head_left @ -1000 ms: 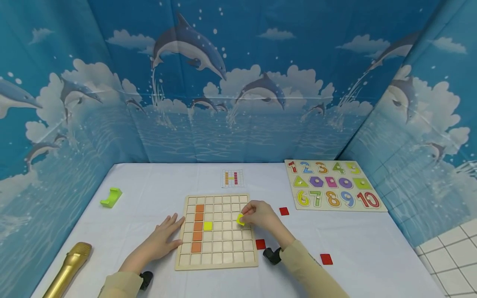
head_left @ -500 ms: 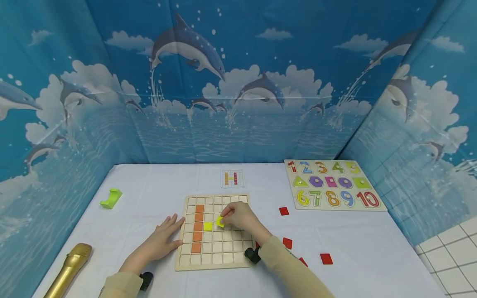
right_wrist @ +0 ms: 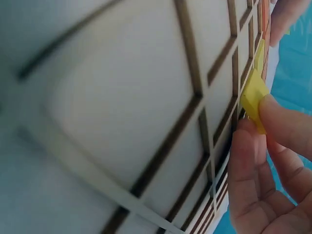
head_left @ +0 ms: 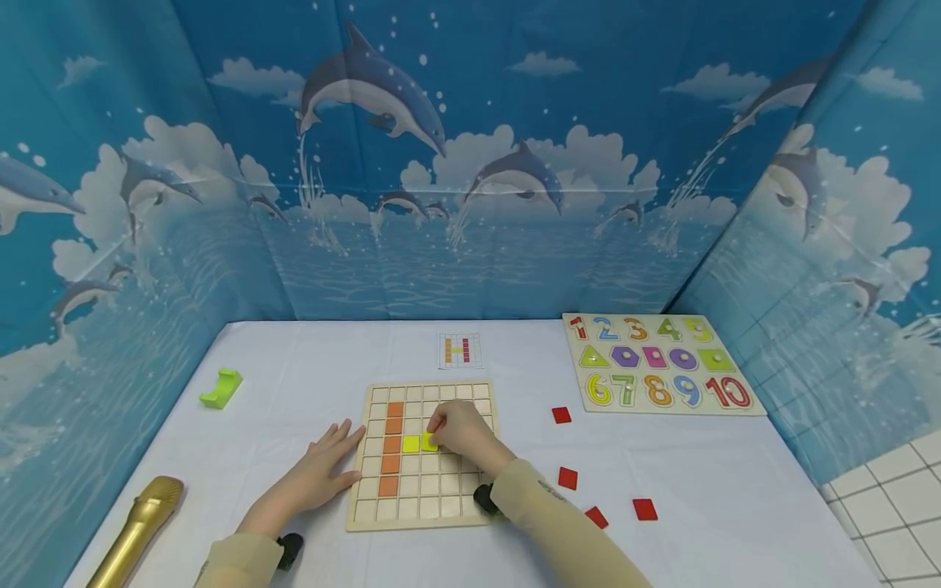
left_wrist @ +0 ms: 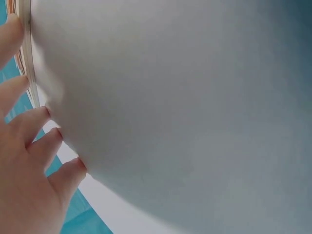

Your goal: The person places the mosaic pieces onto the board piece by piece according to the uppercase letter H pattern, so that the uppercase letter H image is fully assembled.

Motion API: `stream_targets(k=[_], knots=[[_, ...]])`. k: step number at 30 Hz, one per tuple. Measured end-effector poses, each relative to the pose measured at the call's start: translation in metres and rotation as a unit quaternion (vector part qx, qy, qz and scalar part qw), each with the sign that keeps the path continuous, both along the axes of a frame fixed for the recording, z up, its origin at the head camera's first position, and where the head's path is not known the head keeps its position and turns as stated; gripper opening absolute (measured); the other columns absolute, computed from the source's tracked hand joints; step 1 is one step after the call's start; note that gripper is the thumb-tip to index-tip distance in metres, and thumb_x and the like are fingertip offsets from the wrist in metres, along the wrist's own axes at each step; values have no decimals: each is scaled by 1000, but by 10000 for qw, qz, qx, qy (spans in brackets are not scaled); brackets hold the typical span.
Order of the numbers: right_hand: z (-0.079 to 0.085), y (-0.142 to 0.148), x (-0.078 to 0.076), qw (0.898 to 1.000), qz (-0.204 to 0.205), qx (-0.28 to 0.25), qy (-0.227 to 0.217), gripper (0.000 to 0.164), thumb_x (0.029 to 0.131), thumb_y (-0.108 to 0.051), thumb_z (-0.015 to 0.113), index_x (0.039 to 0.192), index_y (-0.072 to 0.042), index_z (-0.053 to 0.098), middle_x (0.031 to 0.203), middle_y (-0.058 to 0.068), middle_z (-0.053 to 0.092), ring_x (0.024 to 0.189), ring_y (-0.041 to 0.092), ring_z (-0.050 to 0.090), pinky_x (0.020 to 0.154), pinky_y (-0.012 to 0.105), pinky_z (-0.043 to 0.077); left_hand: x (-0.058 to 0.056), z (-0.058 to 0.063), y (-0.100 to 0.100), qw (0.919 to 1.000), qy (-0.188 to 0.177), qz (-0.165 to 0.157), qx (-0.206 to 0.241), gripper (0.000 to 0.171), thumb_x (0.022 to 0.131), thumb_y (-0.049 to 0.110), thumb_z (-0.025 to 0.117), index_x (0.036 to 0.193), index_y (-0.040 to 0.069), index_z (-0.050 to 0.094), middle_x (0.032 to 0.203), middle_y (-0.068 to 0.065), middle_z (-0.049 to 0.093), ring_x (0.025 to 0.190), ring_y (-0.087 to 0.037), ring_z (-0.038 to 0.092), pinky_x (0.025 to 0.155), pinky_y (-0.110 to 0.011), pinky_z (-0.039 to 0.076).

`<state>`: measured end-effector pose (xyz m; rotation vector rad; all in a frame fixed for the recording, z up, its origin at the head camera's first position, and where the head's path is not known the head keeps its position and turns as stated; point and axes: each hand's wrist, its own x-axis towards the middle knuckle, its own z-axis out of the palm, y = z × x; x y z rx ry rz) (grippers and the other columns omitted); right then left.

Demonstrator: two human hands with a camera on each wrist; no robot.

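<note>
A wooden grid board [head_left: 441, 508] lies on the white table, with several orange square tiles [head_left: 390, 445] in one column. Beside that column, a yellow tile [head_left: 411, 444] fills a cell. My right hand [head_left: 463, 429] pinches a second yellow tile [right_wrist: 253, 95] between thumb and fingers, tilted over the cell to the right of the first one; the right wrist view shows it partly in the grid. My left hand [head_left: 319, 467] rests spread at the board's left edge, and in the left wrist view its fingertips [left_wrist: 19, 83] touch the rim.
Several red tiles [head_left: 568, 478] lie right of the board. A printed pattern card [head_left: 461, 351] is behind it. A number puzzle board [head_left: 654, 367] sits at the back right. A gold microphone [head_left: 143, 523] and a green holder [head_left: 221, 389] are at the left.
My right hand has carried the yellow tile leftward across the board and lowered it beside the first yellow tile. Red tiles beneath the right arm have come into view. The left hand stays put.
</note>
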<state>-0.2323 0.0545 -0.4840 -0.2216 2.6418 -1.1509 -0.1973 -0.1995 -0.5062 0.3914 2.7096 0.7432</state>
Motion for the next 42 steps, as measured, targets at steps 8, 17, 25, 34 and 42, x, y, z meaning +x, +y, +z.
stream_targets(k=[8,17,25,34,42], knots=[[1,-5,2,9984,50,520,200,13,81,0,77,76,-6,67,76,0,60,69,12,51,61,25,46,-1,-2,-1,10000,8,29,-53,73,90,28,70,152,9,37,162,-23,20,149,-46,12,117,-69,12],[12,23,11,9998,158,-91,-15,10,85,-9,74,92,-6,68,83,1,63,74,13,56,64,24,47,0,-1,-1,10000,47,-31,5,72,91,27,70,152,9,37,161,-24,21,149,-47,13,116,-70,13],[15,89,34,9989,-392,-259,-95,10,89,-13,71,99,-10,70,87,-2,65,78,13,58,70,26,51,1,3,1,9998,132,-124,17,71,91,25,70,151,7,38,160,-26,22,148,-49,15,115,-71,15],[9,148,63,9923,-1211,-64,-234,16,86,-11,75,101,-9,70,86,-2,68,79,11,62,69,25,54,1,3,0,9999,139,-78,-37,71,91,26,70,152,8,38,160,-25,22,148,-48,14,115,-71,14],[2,171,74,9890,-1419,68,-404,20,84,-12,77,103,-9,69,90,-2,69,82,11,62,77,31,58,-1,-3,-2,9999,119,-43,-77,73,91,28,70,152,9,37,161,-24,21,149,-47,13,115,-70,14]])
